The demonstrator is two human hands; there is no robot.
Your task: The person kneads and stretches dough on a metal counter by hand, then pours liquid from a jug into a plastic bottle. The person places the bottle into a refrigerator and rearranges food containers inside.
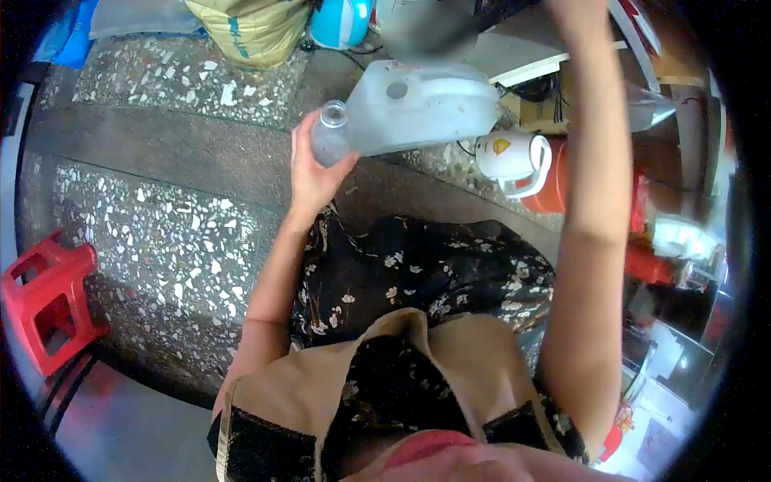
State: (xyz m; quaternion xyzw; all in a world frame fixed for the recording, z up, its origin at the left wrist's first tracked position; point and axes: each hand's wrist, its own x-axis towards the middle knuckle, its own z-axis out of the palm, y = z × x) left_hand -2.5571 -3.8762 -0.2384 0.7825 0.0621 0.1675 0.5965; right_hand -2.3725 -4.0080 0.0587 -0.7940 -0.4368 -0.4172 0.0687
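Observation:
My left hand [315, 173] is wrapped round a small clear plastic bottle [329, 143], upright with its mouth uncovered. Just right of the bottle is a large translucent plastic jug [450, 112] with a moulded handle and a round opening. My right arm reaches to the top edge, where my right hand [574, 10] is partly cut off and its fingers are hidden. A dark handle [507, 11] runs from that hand to a round grey pan [430, 34], smeared by motion, above the jug.
A white kettle [507, 157] stands right of the jug beside an orange-red container [550, 181]. A yellow sack [253, 32] and a blue-and-white object [341, 22] are at the top. On the speckled floor [173, 241], a red plastic stool [52, 301] stands at left.

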